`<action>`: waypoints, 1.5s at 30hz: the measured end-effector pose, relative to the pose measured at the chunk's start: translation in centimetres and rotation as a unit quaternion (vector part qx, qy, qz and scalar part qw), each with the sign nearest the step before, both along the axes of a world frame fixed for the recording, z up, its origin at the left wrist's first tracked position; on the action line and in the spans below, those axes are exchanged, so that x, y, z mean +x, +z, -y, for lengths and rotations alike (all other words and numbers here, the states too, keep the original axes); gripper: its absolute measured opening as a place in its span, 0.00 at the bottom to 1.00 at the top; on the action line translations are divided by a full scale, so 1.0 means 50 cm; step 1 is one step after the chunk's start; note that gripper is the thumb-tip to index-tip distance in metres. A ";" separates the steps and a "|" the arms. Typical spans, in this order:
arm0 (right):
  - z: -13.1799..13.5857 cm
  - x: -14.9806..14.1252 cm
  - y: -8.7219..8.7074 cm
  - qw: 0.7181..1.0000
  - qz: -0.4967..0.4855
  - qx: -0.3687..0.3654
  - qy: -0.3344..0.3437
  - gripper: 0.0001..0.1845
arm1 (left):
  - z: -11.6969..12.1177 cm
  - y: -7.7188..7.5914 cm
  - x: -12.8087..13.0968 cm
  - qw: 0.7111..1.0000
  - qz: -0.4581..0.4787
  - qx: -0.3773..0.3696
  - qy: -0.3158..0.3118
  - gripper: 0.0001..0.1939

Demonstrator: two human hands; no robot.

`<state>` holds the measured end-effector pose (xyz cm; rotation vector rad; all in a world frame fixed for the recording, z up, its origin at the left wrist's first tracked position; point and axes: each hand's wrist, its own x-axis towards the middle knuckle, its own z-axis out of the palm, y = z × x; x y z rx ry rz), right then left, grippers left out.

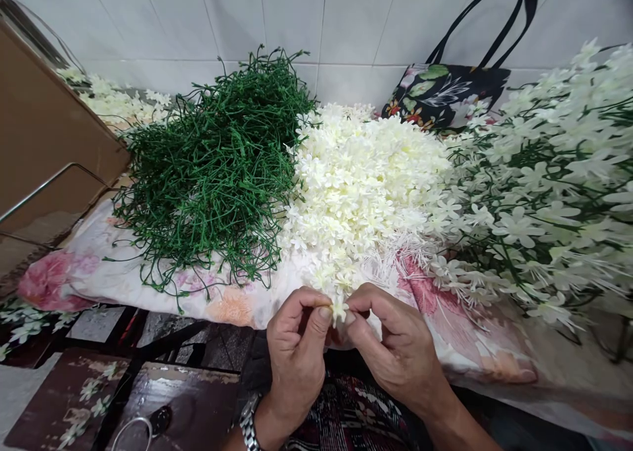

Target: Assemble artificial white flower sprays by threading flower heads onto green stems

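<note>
A small white artificial flower is pinched between the fingertips of both hands, low in the middle of the head view. My left hand grips it from the left with thumb and forefinger. From the other side my right hand closes its thumb and forefinger on the flower too. Just beyond the fingers lies a heap of loose white flower heads. To its left a tangled pile of green plastic stems rests on the cloth. Whether a stem is within the fingers is hidden.
Assembled white flower sprays crowd the right side. A floral cloth covers the work surface. Behind stands a black floral bag against the tiled wall. A cardboard box is at left, above brown stools.
</note>
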<state>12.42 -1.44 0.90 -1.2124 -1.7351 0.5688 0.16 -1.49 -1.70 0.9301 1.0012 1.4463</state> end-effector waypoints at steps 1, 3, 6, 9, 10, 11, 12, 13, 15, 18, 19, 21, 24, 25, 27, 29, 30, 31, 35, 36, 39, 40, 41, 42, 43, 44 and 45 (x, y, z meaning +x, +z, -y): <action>0.000 -0.001 0.001 1.000 0.001 0.012 -0.010 0.07 | 0.001 -0.001 0.000 1.000 0.003 -0.005 0.004 0.04; -0.001 -0.004 0.001 0.999 0.010 0.034 -0.025 0.07 | 0.001 -0.002 -0.001 1.000 0.006 -0.016 0.002 0.04; -0.002 -0.006 -0.002 0.998 0.038 0.048 -0.031 0.07 | -0.001 -0.002 -0.003 0.999 0.019 -0.037 -0.031 0.06; -0.004 -0.006 -0.004 0.994 0.071 0.078 -0.039 0.07 | 0.000 -0.001 -0.008 0.995 0.046 -0.053 -0.077 0.07; -0.005 -0.006 -0.005 0.992 0.082 0.092 -0.040 0.07 | 0.001 0.000 -0.010 0.993 0.051 -0.053 -0.090 0.07; -0.005 -0.007 -0.005 0.990 0.092 0.104 -0.040 0.07 | 0.002 0.002 -0.012 0.992 0.051 -0.054 -0.100 0.08; -0.006 -0.007 -0.006 0.988 0.101 0.113 -0.040 0.07 | 0.003 0.003 -0.013 0.992 0.049 -0.056 -0.105 0.08; -0.006 -0.007 -0.006 0.986 0.109 0.121 -0.040 0.07 | 0.003 0.005 -0.014 0.991 0.043 -0.061 -0.107 0.08; -0.006 -0.007 -0.007 0.984 0.118 0.125 -0.039 0.08 | 0.003 0.008 -0.015 0.990 0.041 -0.081 -0.105 0.09; -0.004 -0.007 -0.007 0.988 0.111 0.103 -0.024 0.08 | 0.000 0.012 -0.011 0.986 0.071 -0.110 -0.100 0.09; -0.003 -0.007 -0.006 0.991 0.102 0.090 -0.019 0.08 | -0.001 0.013 -0.009 0.985 0.084 -0.116 -0.096 0.09; -0.003 -0.006 -0.005 0.994 0.084 0.066 -0.014 0.08 | -0.002 0.015 -0.006 0.982 0.108 -0.127 -0.084 0.08; -0.003 -0.008 -0.003 0.996 0.066 0.058 -0.020 0.08 | -0.003 0.017 -0.001 0.979 0.145 -0.127 -0.064 0.07; -0.004 -0.008 -0.003 0.996 0.064 0.062 -0.023 0.08 | -0.004 0.018 0.000 0.979 0.152 -0.125 -0.056 0.07; -0.004 -0.011 -0.002 0.995 0.063 0.068 -0.030 0.08 | -0.004 0.020 0.002 0.981 0.154 -0.114 -0.038 0.07; -0.004 -0.014 -0.002 0.995 0.064 0.072 -0.037 0.08 | -0.004 0.019 0.003 0.985 0.141 -0.095 -0.023 0.07; -0.004 -0.015 -0.001 0.994 0.066 0.075 -0.041 0.08 | -0.003 0.018 0.003 0.988 0.133 -0.080 -0.020 0.07; -0.004 -0.016 -0.001 0.994 0.068 0.078 -0.046 0.08 | -0.002 0.017 0.004 0.990 0.125 -0.064 -0.020 0.06; -0.003 -0.017 0.001 0.992 0.079 0.084 -0.056 0.08 | 0.004 0.011 0.003 0.992 0.116 -0.036 -0.032 0.05; -0.003 -0.017 0.001 0.991 0.083 0.085 -0.054 0.08 | 0.004 0.011 0.003 0.991 0.120 -0.038 -0.035 0.05; -0.002 -0.015 0.002 0.991 0.081 0.091 -0.054 0.08 | 0.000 0.013 0.001 0.988 0.140 -0.052 -0.044 0.06; -0.002 -0.014 0.003 0.991 0.075 0.093 -0.060 0.08 | -0.002 0.015 0.000 0.987 0.148 -0.058 -0.039 0.06; -0.002 -0.012 0.003 0.991 0.069 0.093 -0.066 0.08 | -0.005 0.017 -0.001 0.985 0.155 -0.063 -0.030 0.06; -0.003 -0.009 0.004 0.991 0.063 0.092 -0.072 0.08 | -0.008 0.020 -0.003 0.985 0.159 -0.067 -0.021 0.07; -0.004 -0.006 0.005 0.991 0.062 0.092 -0.075 0.08 | -0.010 0.022 -0.004 0.985 0.159 -0.069 -0.010 0.07; -0.007 -0.002 0.006 0.991 0.065 0.093 -0.077 0.08 | -0.012 0.025 -0.006 0.985 0.158 -0.070 -0.002 0.07; -0.011 0.004 0.006 0.989 0.075 0.098 -0.078 0.08 | -0.014 0.027 -0.009 0.985 0.155 -0.070 0.001 0.08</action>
